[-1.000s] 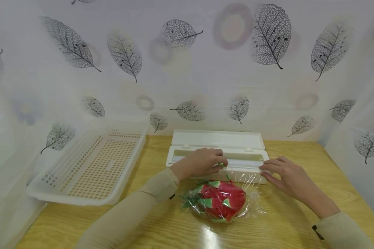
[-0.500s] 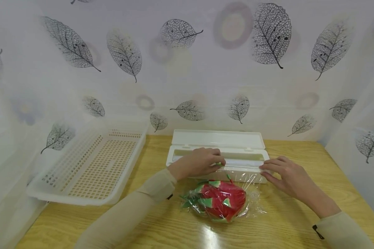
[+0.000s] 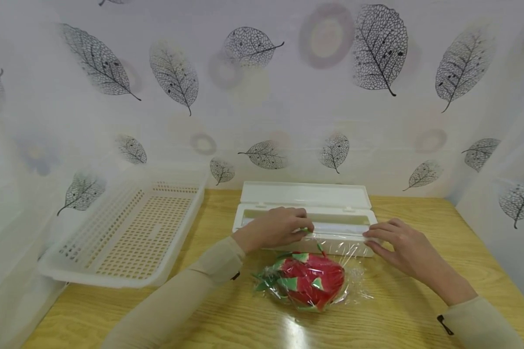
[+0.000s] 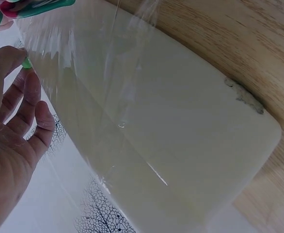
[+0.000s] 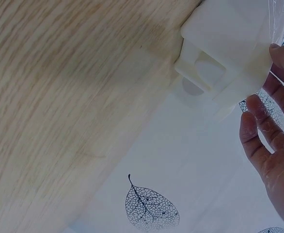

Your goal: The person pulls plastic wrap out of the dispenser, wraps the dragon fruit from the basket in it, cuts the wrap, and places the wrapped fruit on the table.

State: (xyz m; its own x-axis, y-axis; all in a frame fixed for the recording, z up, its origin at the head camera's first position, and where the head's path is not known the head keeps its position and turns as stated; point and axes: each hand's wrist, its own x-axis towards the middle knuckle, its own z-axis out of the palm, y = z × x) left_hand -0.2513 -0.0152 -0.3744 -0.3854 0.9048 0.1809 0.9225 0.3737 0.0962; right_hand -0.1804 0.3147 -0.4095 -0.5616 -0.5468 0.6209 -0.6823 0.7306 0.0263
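A white cling film dispenser (image 3: 332, 245) stands at the middle back of the table, its lid (image 3: 305, 195) tipped up behind. My left hand (image 3: 279, 228) pinches a small green slide cutter (image 4: 27, 63) on the box's front edge between thumb and finger. At the box's right end, my right hand (image 3: 403, 248) grips the corner, thumb in front and fingers over the top. Clear cling film (image 4: 59, 43) hangs down the front of the box. It runs onto a red and green dragon fruit (image 3: 314, 278) that lies wrapped in film before the box.
To the left, a white plastic basket (image 3: 157, 271) with a perforated floor stands on the wooden table (image 3: 227, 320). A leaf-printed sheet (image 3: 279, 111) rises behind the table and along both sides.
My left hand has slid a little to the left along the box's edge with the green slide cutter. My right hand, the box and the dragon fruit stay in place.
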